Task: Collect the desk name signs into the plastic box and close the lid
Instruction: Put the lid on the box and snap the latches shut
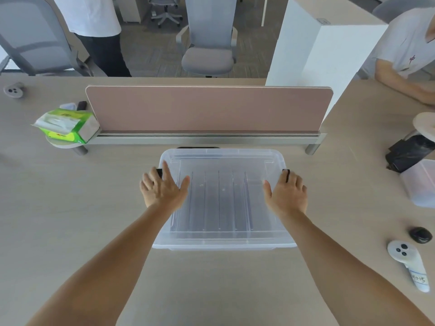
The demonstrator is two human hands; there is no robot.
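A: Where is the plastic box (223,242) sitting?

B: It is sitting on the pale desk (211,283), straight ahead of the person and just in front of the pink divider (209,109). The arms are reaching out to either side of it.

A: How is it looking?

B: It is showing clear, slightly milky walls and rounded corners. The lid (223,155) is lying on top, see-through as well. Through it the name signs (219,203) are showing as clear plastic strips lying side by side in a row along the bottom, their long edges catching the light.

A: Any fastenings?

B: A black latch (159,172) is showing at the left edge and another black latch (286,174) at the right edge. Whether they are snapped down I cannot tell.

A: What are the hands doing?

B: The left hand (162,189) is lying flat at the left rim with fingers straight and spread, thumb reaching over the lid, fingers covering part of that latch. The right hand (286,192) is resting at the right rim, thumb out on the lid, fingers bending over the edge by the latch. Whether they are gripping it I cannot tell.

A: Anything else nearby?

B: A green tissue pack (66,124) is lying at the divider's left end, and a white controller (408,264) is lying well apart to the right.
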